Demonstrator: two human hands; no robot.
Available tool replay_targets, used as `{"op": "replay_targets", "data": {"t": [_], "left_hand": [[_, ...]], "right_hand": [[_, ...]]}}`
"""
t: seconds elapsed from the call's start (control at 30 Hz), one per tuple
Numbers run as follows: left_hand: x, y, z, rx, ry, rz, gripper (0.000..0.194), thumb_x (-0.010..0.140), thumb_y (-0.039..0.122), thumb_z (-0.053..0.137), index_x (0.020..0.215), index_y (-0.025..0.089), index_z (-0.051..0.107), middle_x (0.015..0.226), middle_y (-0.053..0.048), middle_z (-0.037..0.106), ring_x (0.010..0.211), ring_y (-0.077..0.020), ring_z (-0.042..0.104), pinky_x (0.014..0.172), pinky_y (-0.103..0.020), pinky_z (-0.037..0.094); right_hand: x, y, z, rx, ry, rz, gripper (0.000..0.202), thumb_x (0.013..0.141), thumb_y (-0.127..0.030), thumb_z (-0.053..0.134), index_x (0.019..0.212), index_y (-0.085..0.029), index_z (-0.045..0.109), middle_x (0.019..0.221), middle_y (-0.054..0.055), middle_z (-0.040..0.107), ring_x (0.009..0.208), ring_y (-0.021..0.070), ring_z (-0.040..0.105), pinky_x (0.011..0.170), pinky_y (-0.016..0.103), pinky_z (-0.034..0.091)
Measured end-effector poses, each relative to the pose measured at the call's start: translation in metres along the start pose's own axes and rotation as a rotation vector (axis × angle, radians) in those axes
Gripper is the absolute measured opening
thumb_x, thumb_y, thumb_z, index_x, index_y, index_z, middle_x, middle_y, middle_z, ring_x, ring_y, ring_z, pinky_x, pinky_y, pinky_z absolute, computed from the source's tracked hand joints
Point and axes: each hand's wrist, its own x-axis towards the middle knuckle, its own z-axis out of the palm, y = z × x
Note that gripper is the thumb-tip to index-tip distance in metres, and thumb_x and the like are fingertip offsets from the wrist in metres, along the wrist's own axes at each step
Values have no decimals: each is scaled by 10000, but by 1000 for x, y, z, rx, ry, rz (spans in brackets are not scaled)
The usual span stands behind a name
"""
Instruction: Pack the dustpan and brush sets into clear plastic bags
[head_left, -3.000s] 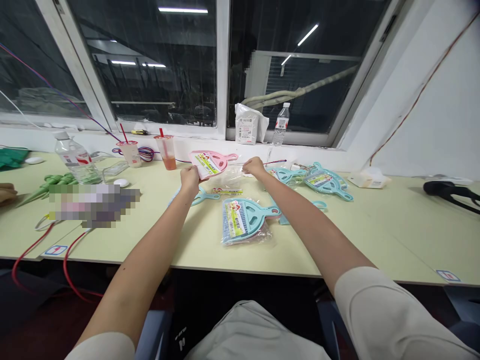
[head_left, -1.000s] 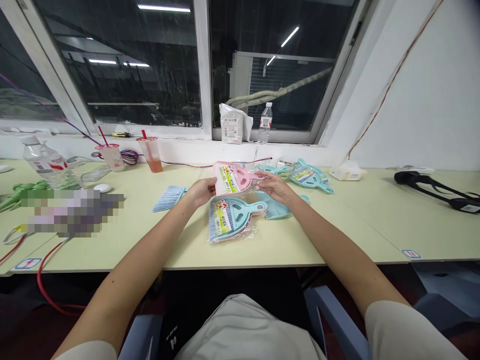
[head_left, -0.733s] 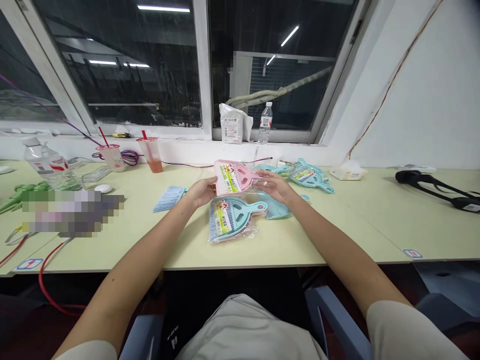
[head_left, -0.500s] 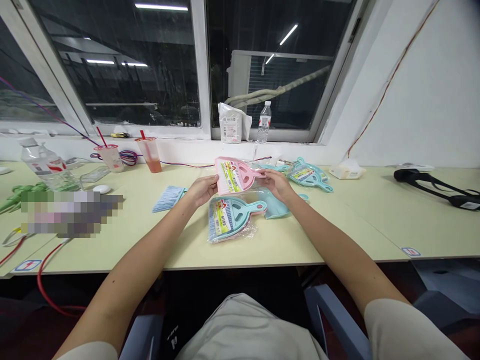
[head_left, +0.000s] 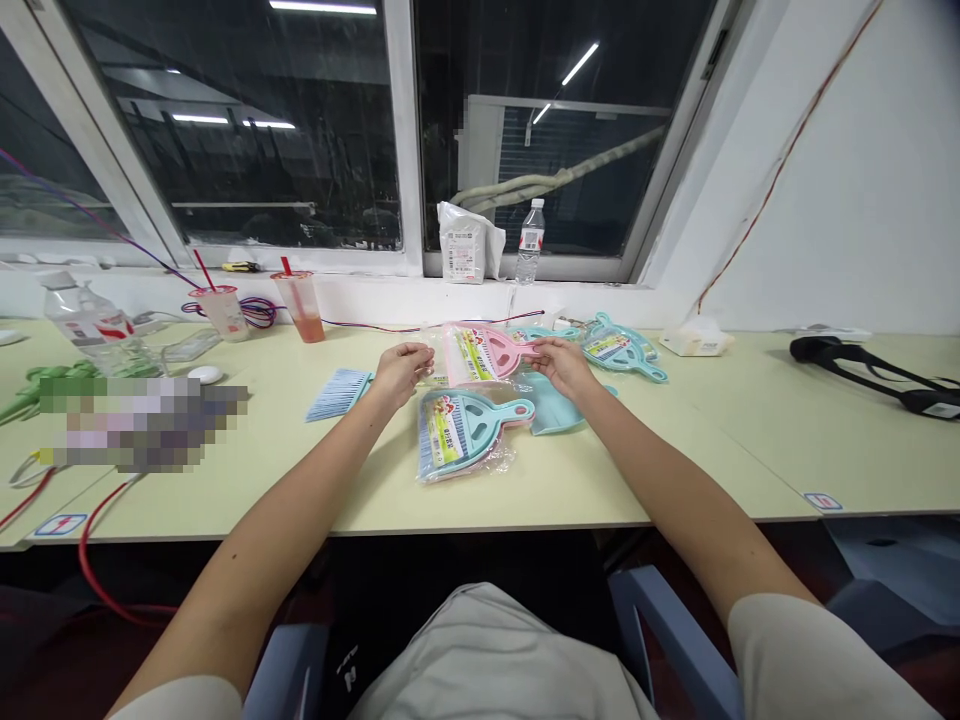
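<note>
A pink dustpan-and-brush set (head_left: 501, 352) with a yellow-green label, in a clear plastic bag (head_left: 437, 378), is held over the middle of the table. My right hand (head_left: 561, 366) is closed on its handle end. At its left side my left hand (head_left: 403, 372) has its fingers curled together at the loose edge of the bag. Just in front lies a bagged blue set (head_left: 480, 430), with a pink edge showing beneath it. A loose blue dustpan (head_left: 556, 402) is partly hidden under my right hand. The blue bristles of a brush (head_left: 337, 393) show beyond my left wrist.
More bagged blue sets (head_left: 616, 347) lie at the back right. Near the wall stand a tissue pack (head_left: 696, 337) and two drink cups (head_left: 300, 308). A water bottle (head_left: 530, 245) is on the sill. A black strap-like device (head_left: 862, 375) lies right; cables and a mouse (head_left: 204, 375) are left.
The pink set has shifted a little to the right and sits lower over the table. My left fingers have come off its front edge, leaving a gap with clear film between.
</note>
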Motion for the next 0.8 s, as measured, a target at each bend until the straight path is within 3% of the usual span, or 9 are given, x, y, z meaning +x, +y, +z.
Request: {"op": "replay_targets", "data": {"t": [0.1,0.23,0.33,0.4,0.47,0.67,0.8], "left_hand": [[1,4,0,-83,19,-12,298,764,199,851,942,161,615,767,-43,673,647,-132,654,678,-278,572],[-3,11,5,-196,63,-146,501,839,532,792,1109,174,569,908,-116,680,856,-250,734,821,-395,620],[-13,10,14,-220,-79,-204,651,798,675,765,1161,174,561,1108,-202,674,1054,-365,728,912,-503,605],[-19,6,20,-201,-192,-186,606,786,637,799,1110,172,587,1126,-207,676,1075,-388,724,932,-530,595],[-21,0,24,-176,-224,-139,482,806,538,821,1016,161,607,1039,-179,696,1004,-352,742,909,-508,605],[-8,-6,16,-175,62,19,197,825,208,731,952,171,586,845,-43,698,737,-179,708,688,-331,617],[1,3,5,-151,121,-8,251,774,182,722,986,196,587,757,8,654,611,-152,656,569,-274,573]], "right_hand": [[-5,-3,6,59,38,23,179,782,-17,616,831,-188,610,699,40,730,702,186,760,659,276,621],[-11,-10,16,159,87,23,223,784,36,561,799,-186,573,716,62,740,720,197,768,673,288,642],[-14,-12,23,218,103,2,245,771,55,557,777,-190,553,726,59,733,747,199,776,743,315,663],[-18,-10,29,248,90,-13,256,753,57,573,763,-196,535,713,35,711,759,200,778,795,345,671],[-25,-6,36,247,58,-10,254,736,48,591,750,-198,529,699,20,689,764,208,779,832,378,671],[-36,2,48,27,-137,-23,129,734,-93,649,737,-200,578,736,20,686,781,224,762,833,414,656],[-22,-6,31,-129,77,-247,124,776,-226,638,695,-217,545,759,-1,671,786,161,708,795,308,622]]}}
